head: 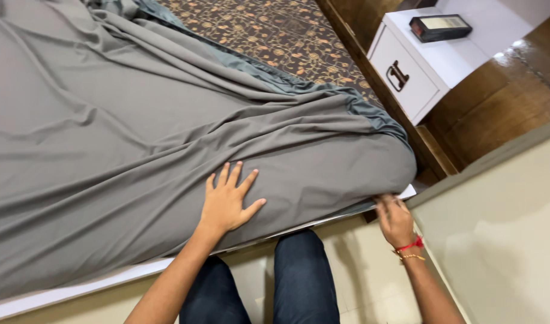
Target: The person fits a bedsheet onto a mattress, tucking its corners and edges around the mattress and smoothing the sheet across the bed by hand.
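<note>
We are fitting a grey sheet [137,120] over a bed, and we judge the step in hand to be tucking its edge under the mattress at the near corner. The sheet lies spread across most of the mattress, loose and heavily creased, with folds running from its far left side down toward that corner. Beyond the sheet's upper edge a brown patterned mattress top [269,33] shows uncovered.

Our left hand [227,201] lies flat on the sheet near its front edge, fingers spread wide, pressing the cloth down and holding nothing. Below the sheet's edge runs the white bed frame [77,288], and our knees in dark trousers [287,276] are close against it.

Right of the left hand, our right hand [395,219], with a red thread and a thin bracelet at the wrist, reaches to the sheet's edge at the corner of the bed. It is blurred, so it seems to be pinching or pushing the hem, but we cannot tell whether the fingers are closed on it.

In our judgement, the next move calls for lifting the corner slightly and drawing the sheet taut, while the left hand keeps the cloth from sliding.

Right of the sheet's corner stands a white bedside drawer unit [419,72] with a dark box [440,27] on top. The gap beside it is narrow, and a pale wall [503,228] crowds the right arm.
</note>
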